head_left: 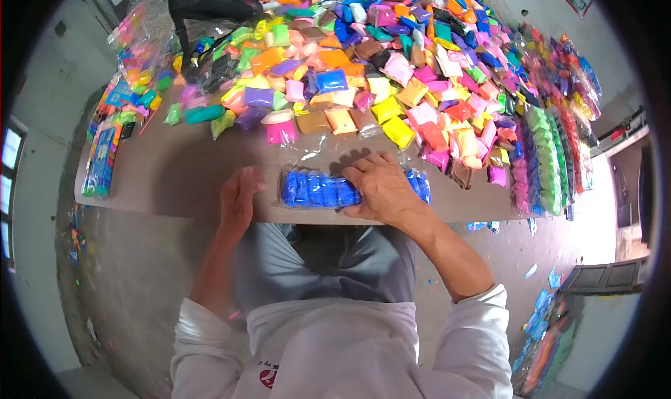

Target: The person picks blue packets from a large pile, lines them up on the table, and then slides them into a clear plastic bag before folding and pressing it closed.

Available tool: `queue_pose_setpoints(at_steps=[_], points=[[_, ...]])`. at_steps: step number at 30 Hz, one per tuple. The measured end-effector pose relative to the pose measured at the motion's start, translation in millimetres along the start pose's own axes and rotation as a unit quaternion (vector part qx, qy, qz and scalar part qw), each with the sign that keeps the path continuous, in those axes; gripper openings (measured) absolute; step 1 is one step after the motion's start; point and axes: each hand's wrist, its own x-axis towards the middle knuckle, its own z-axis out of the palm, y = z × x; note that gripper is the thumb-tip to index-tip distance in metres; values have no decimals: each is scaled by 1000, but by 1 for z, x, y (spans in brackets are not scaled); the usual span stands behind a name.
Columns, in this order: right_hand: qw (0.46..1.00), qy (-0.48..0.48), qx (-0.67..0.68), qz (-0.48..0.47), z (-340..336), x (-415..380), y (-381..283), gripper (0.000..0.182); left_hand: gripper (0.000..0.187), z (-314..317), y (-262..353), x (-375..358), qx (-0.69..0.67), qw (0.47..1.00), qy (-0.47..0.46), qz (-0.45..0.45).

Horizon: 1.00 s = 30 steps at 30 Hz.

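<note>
A clear plastic bag filled with a row of blue clay packets lies lengthwise near the front edge of the table. My right hand is closed over the right half of this bag, thumb on the near side and fingers on the far side, hiding some of the packets. The bag's loose clear end spreads out behind it. To the left of the bag, apart from it, is my left hand, seen edge-on and blurred. Its fingers do not show clearly.
A large heap of small coloured packets covers the back of the table. A black object rests on the heap's left. Filled bags in green and other colours line the right edge; a blue printed pack lies at left.
</note>
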Motion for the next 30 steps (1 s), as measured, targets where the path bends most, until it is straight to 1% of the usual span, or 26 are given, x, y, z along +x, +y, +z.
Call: queue_pose_setpoints(at_steps=[2,3,4,5,6,7,8,9,11,12,14,15,17,18,20,22,24,25,27,28,29,30], points=[[1000,-1,12,1,-6,4,-8,95,37,5,7,0,-87,995,48,-5],[998,53,20,17,-8,8,-16,95,37,5,3,1,-88,995,54,-5],[993,107,27,33,-8,14,-23,96,34,5,-3,3,-50,997,42,45],[994,107,26,29,-7,21,-30,96,32,6,-7,4,-11,995,30,94],[992,111,44,31,-4,30,-39,97,32,7,-2,2,-11,995,33,93],[991,115,62,34,-2,39,-47,98,34,11,7,0,-3,998,33,54],[992,103,75,26,0,46,-56,89,37,13,11,-1,4,999,30,14],[992,102,72,27,6,54,-60,89,37,13,10,-2,2,999,30,15],[996,-9,86,36,25,66,-61,79,36,16,8,-4,18,997,47,50],[996,-8,80,47,26,66,-60,79,36,19,12,-5,9,998,38,55],[996,45,82,-3,26,59,-56,72,30,21,20,-8,-23,997,68,13],[996,45,77,5,21,52,-56,72,30,21,17,-9,-29,998,61,15],[971,214,103,-17,7,37,-55,71,31,20,10,-8,6,997,62,35],[964,236,124,19,-3,27,-51,65,31,20,9,-8,3,998,58,36],[955,275,94,62,-16,-2,-23,54,32,19,11,-8,7,998,59,37],[932,323,63,153,-18,-35,10,45,32,19,15,-10,15,998,53,34],[883,332,175,281,-6,-71,47,42,32,17,13,-9,23,998,48,33],[883,332,173,284,-8,-79,49,42,31,13,9,-8,39,998,34,28],[809,313,368,333,-11,-95,53,35,29,16,16,-6,53,998,17,23],[839,283,354,301,-6,-101,60,42,26,13,34,-1,76,994,10,72],[837,284,355,304,-1,-105,63,42,22,9,50,4,101,987,2,122],[853,241,349,305,1,-104,60,47,22,8,62,9,103,987,-1,123]])
